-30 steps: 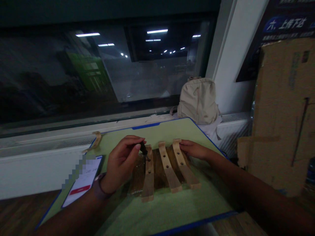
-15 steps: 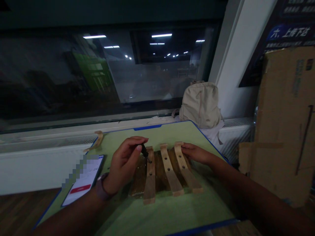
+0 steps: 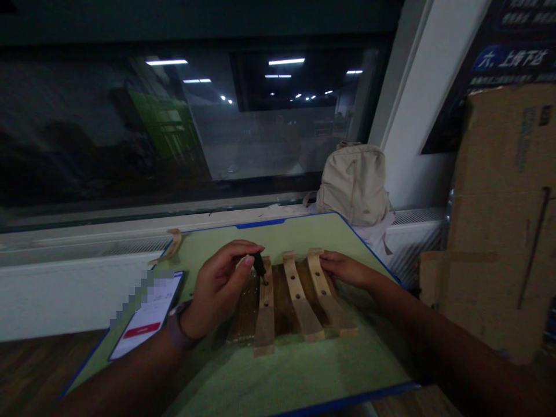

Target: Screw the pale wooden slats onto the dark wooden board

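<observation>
In dim light, a wide dark window [image 3: 243,150] across the back, with white strip lights [image 3: 286,61] and a green patch [image 3: 167,124] in the glass. Below, a pale sill [image 3: 243,214] and white radiator [image 3: 78,295]; to the right, a white wall [image 3: 403,98], a dark poster [image 3: 460,110] with white lettering, and tall brown cardboard [image 3: 495,220]. At lower left, brown floor [image 3: 30,370] beside a green tabletop [image 3: 295,370] edged in blue.

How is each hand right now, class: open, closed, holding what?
Left hand: closed, holding the screwdriver.
Right hand: at the rightmost strip; whether it grips cannot be told.
</observation>
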Tool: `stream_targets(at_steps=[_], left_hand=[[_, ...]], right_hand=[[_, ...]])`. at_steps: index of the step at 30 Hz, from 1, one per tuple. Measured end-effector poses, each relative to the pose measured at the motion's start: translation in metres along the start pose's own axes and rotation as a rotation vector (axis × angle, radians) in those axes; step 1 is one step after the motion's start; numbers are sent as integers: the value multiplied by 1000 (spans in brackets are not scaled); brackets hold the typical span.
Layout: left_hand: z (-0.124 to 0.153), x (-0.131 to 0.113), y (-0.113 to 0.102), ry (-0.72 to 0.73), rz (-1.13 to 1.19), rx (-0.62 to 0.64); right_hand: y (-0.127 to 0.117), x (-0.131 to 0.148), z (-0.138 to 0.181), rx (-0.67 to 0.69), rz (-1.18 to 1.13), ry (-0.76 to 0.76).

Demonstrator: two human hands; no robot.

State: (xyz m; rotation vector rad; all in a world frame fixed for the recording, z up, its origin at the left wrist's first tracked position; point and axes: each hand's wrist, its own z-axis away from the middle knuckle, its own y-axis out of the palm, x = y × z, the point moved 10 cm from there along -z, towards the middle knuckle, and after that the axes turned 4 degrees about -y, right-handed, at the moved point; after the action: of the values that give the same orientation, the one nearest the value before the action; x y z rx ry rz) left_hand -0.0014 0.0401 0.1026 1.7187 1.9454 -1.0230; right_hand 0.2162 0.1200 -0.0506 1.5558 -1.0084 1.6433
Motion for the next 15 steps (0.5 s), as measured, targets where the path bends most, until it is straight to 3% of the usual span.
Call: stream_targets(at_steps=[5, 8, 12, 15], left_hand=[[-3, -14, -4, 140, -79, -28], [-1, -11, -1, 108, -133, 0], [3, 4, 1, -45, -38, 13], [4, -1, 3, -10, -24, 24]], right_hand=[[0, -2, 2, -5, -16, 22], [-1, -4, 1, -12, -26, 15], [-2, -9, -1, -15, -73, 20], [-5, -14, -1, -36, -81, 40]])
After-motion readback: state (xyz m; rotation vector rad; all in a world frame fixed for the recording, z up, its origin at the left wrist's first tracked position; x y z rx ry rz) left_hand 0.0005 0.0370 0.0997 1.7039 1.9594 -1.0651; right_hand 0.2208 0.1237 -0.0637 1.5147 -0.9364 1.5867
